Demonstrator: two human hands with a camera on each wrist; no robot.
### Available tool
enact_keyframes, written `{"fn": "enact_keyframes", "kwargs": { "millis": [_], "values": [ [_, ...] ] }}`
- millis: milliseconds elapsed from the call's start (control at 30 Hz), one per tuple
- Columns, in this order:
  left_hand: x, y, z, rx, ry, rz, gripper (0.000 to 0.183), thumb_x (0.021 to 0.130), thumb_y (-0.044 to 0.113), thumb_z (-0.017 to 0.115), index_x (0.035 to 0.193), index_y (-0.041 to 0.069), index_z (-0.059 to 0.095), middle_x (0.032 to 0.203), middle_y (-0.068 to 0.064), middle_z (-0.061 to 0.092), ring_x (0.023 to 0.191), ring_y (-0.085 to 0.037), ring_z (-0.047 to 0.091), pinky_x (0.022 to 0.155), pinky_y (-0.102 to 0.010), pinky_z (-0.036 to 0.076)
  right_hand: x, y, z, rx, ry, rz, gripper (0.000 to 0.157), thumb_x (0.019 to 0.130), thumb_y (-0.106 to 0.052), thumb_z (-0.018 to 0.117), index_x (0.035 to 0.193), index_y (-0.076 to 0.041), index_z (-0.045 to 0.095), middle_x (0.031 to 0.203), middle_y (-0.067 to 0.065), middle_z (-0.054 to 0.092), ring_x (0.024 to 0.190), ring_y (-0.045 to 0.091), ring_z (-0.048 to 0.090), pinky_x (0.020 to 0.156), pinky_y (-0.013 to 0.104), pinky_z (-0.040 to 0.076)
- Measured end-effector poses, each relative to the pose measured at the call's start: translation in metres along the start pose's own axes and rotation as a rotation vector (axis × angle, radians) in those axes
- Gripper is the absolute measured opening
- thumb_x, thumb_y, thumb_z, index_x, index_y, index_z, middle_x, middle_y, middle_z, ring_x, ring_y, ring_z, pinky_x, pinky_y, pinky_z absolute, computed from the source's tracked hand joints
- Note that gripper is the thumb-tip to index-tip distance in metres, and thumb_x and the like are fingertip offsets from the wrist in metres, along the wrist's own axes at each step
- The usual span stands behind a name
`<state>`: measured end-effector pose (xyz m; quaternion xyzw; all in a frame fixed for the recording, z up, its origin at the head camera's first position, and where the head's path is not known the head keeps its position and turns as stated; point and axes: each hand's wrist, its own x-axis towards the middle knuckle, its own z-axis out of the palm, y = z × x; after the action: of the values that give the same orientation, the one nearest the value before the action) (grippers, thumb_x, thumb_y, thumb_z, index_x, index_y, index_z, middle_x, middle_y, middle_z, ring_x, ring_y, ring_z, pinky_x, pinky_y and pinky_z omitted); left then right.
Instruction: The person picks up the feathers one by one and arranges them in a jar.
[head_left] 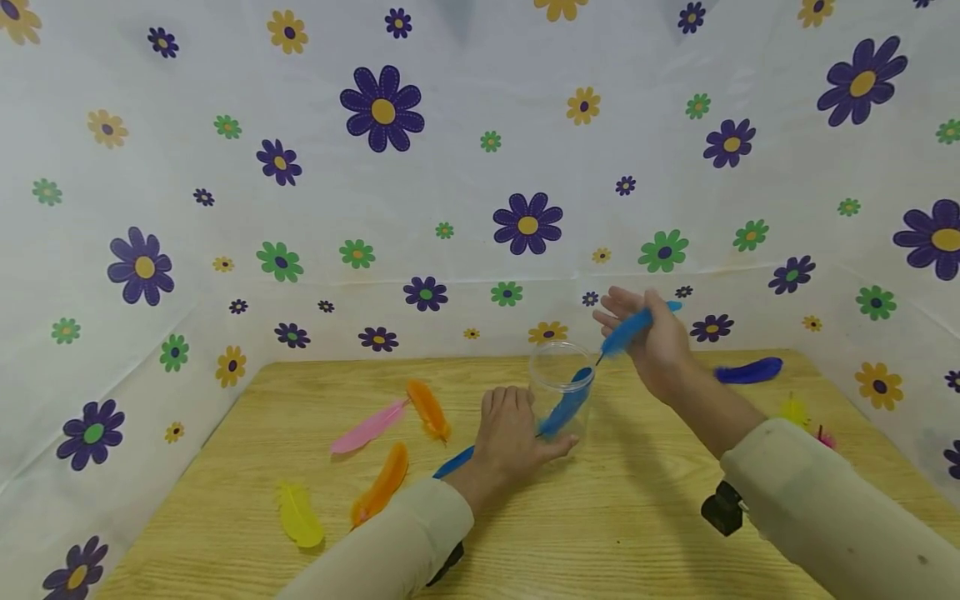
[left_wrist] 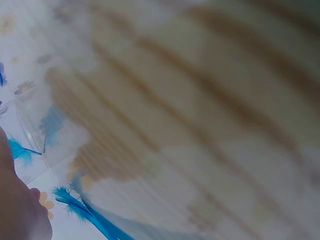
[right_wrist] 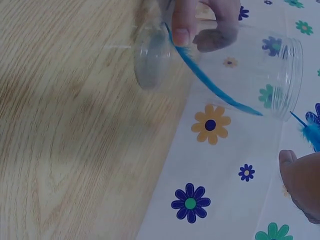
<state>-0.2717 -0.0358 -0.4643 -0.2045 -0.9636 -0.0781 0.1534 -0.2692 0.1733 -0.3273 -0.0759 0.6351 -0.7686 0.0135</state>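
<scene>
A clear plastic jar point(head_left: 546, 387) stands on the table, with a blue feather point(head_left: 567, 405) leaning inside it. My left hand point(head_left: 512, 435) grips the jar low on its side, fingers and thumb spread round the wall. Above and right of the rim, my right hand point(head_left: 662, 346) pinches a light blue feather point(head_left: 626, 333) under the thumb, its quill pointing down toward the opening. In the right wrist view the feather inside point(right_wrist: 205, 79) slants along the jar wall point(right_wrist: 250, 55). Another blue feather point(head_left: 454, 461) lies by my left wrist, partly covered by it.
On the left of the wooden table point(head_left: 225, 500) lie a pink feather point(head_left: 369, 428), two orange feathers point(head_left: 429, 410) and a yellow feather point(head_left: 300, 515). A dark blue feather point(head_left: 750, 370) lies at the back right, near a yellow one point(head_left: 794, 410). A flowered cloth point(head_left: 465, 183) hangs behind.
</scene>
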Motion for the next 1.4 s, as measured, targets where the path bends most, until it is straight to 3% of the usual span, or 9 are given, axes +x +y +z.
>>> {"fn": "enact_keyframes", "kwargs": {
  "millis": [600,1400],
  "values": [
    [-0.001,0.001,0.000,0.001,-0.001,-0.011,0.087,0.079,0.086,0.049,0.115,0.006,0.052,0.098,-0.004,0.051,0.094,-0.020,0.041,0.091,-0.036,0.032,0.006,0.002,0.012,-0.013,-0.021,-0.002,0.066,0.108,-0.044,0.003,0.159,-0.006,0.017,0.165,0.015,0.020,0.150,0.033,0.027,0.122,0.043,0.020],
    [-0.001,-0.001,0.001,-0.016,0.033,0.006,0.086,0.080,0.085,0.049,0.113,0.006,0.053,0.098,-0.004,0.052,0.092,-0.020,0.041,0.090,-0.035,0.033,0.011,-0.004,0.020,0.116,0.008,-0.003,0.065,0.108,-0.044,0.006,0.158,-0.006,0.022,0.164,0.013,0.025,0.149,0.030,0.032,0.121,0.040,0.025]
  ]
}}
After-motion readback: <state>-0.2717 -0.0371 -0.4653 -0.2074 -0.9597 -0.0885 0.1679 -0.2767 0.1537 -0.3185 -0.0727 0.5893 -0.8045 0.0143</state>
